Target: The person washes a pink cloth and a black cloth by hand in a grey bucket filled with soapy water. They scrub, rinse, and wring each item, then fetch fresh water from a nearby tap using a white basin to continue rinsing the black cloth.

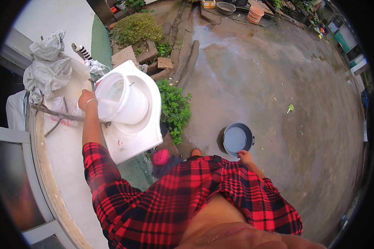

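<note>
My left hand (87, 99), with a bracelet at the wrist, reaches to the near side of a white plastic bucket (134, 104). Its fingers are partly hidden, so whether they grip anything cannot be told. The bucket lies tilted in a white washbasin (154, 90), its mouth towards the wall ledge. My right hand (244, 156) hangs at my side with loosely bent fingers and nothing visible in it. Below it on the wet ground stands a grey-blue round tub (237, 140) with side handles.
A forked dry branch (65, 116) and grey plastic sheeting (50, 62) lie on the white ledge (65, 158). Leafy green plants (174, 109) grow beside the washbasin. An orange bucket (255, 14) and a grey basin (226, 8) stand at the far end of the wet concrete yard (268, 77).
</note>
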{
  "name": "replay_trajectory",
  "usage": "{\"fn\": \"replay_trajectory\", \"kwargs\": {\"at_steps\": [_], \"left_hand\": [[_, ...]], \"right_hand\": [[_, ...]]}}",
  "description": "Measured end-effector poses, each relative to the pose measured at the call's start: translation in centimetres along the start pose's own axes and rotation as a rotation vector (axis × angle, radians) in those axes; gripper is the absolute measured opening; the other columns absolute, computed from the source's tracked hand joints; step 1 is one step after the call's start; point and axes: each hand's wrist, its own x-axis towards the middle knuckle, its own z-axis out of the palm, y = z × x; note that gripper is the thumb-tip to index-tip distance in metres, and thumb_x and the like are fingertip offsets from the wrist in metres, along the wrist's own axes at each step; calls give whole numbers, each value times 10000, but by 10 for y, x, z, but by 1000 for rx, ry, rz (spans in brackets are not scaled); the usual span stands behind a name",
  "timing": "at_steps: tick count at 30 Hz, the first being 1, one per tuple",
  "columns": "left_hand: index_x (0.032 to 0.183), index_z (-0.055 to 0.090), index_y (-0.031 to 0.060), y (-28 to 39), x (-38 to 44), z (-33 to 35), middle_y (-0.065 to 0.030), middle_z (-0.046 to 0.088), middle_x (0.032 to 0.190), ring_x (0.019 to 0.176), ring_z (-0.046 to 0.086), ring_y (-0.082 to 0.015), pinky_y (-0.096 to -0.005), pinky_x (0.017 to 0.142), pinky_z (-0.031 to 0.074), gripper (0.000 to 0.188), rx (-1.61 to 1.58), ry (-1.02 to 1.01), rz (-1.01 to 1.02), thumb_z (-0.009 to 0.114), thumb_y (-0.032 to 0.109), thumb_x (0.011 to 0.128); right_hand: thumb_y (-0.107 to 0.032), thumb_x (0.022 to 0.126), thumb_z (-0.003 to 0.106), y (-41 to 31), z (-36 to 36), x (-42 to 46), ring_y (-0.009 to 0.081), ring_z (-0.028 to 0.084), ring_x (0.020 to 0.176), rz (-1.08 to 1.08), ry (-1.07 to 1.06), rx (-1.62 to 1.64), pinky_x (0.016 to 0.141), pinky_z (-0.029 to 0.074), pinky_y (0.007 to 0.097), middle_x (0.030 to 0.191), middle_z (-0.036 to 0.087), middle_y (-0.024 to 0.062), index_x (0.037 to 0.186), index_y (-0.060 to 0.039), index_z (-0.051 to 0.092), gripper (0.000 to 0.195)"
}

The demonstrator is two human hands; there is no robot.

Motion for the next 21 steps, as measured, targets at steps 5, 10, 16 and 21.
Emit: {"fn": "replay_trajectory", "kwargs": {"at_steps": [5, 10, 16, 21], "left_hand": [[1013, 606, 62, -1, -2, -3, -173, 701, 921, 865, 690, -328, -428, 744, 541, 343, 5, -4, -9, 561, 379, 890], [1014, 607, 68, 0, -3, -4, -170, 701, 927, 874, 688, -327, -429, 750, 540, 337, 1, -6, -17, 561, 378, 890], [1015, 606, 67, 2, -3, -5, -171, 701, 929, 875, 688, -328, -429, 754, 541, 335, -4, -12, -15, 556, 375, 891], [1015, 605, 63, 1, -6, -9, -173, 701, 922, 868, 688, -331, -431, 752, 541, 337, 1, -21, -6, 552, 372, 891]], "right_hand": [[-71, 811, 558, -9, 4, -12, 132, 618, 652, 6, 32, -57, 578, 499, 279, 772, 673, 47, 939, -44, 674, 175], [-67, 825, 539, -1, 5, -16, 128, 633, 687, -3, 25, -58, 631, 498, 275, 774, 678, 49, 944, -28, 672, 183], [-60, 841, 516, 16, 7, -6, 131, 640, 708, -26, 24, -10, 655, 494, 269, 777, 679, 58, 941, -6, 663, 186], [-62, 843, 518, 9, 10, -11, 134, 640, 710, -8, 24, -8, 659, 497, 269, 783, 679, 64, 938, -4, 660, 180]]}}
